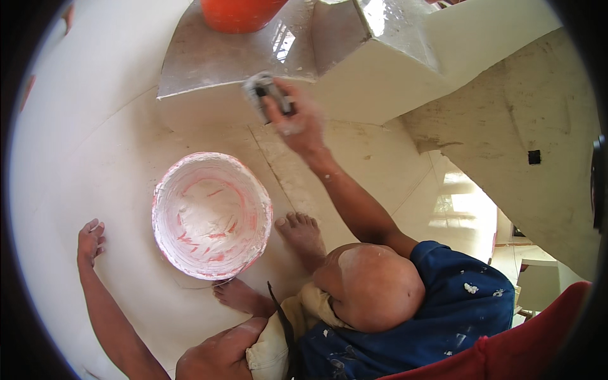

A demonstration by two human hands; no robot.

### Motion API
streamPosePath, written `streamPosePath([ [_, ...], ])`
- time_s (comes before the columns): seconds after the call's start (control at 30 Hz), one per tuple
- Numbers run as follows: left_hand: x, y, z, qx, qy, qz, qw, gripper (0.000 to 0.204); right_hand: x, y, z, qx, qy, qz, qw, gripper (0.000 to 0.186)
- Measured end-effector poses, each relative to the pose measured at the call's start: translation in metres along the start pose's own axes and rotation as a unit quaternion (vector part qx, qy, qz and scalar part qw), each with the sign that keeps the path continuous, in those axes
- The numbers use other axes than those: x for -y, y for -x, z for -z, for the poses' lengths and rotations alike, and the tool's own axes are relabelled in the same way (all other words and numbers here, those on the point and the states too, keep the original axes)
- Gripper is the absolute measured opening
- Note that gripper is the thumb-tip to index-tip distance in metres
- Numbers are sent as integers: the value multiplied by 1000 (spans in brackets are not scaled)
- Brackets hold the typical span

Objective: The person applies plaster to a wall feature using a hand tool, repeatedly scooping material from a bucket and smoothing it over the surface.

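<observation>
My right hand (300, 123) is closed round the dark grip of a plastering trowel (254, 95), slightly blurred. The trowel's pale-smeared blade is up against the front edge of a glossy grey slab (209, 69), above its cream upright face (253, 109). My left hand (90, 240) hangs off to the left, its fingers loosely bent and nothing in them. Between my hands, nearer my feet, stands a round bucket (163, 237) caked with white plaster, pinkish-red showing through. White paste (206, 209) lies in its bottom.
An orange-red container (240, 16) stands on the slab at the top. To the right, a stepped block (373, 82) juts out beside a large stained panel (506, 120) with a small dark square hole. My bare feet (301, 237) rest on the pale floor right by the bucket.
</observation>
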State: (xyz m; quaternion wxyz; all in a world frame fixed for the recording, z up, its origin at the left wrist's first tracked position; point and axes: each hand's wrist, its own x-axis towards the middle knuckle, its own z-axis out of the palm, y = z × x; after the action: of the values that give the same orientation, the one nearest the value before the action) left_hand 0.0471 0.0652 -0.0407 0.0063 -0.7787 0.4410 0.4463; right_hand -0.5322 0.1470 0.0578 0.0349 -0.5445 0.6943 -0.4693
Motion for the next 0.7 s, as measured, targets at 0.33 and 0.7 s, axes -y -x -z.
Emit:
streamPosePath([
  [0.33, -24, 22, -5, 11, -10, 19, 1000, 60, 0, 4, -36, 25, -8, 72, 997, 36],
  [0.7, -6, 30, 14, 8, -18, 65, 998, 64, -36, 7, -30, -61, -79, -35, 994, 40],
])
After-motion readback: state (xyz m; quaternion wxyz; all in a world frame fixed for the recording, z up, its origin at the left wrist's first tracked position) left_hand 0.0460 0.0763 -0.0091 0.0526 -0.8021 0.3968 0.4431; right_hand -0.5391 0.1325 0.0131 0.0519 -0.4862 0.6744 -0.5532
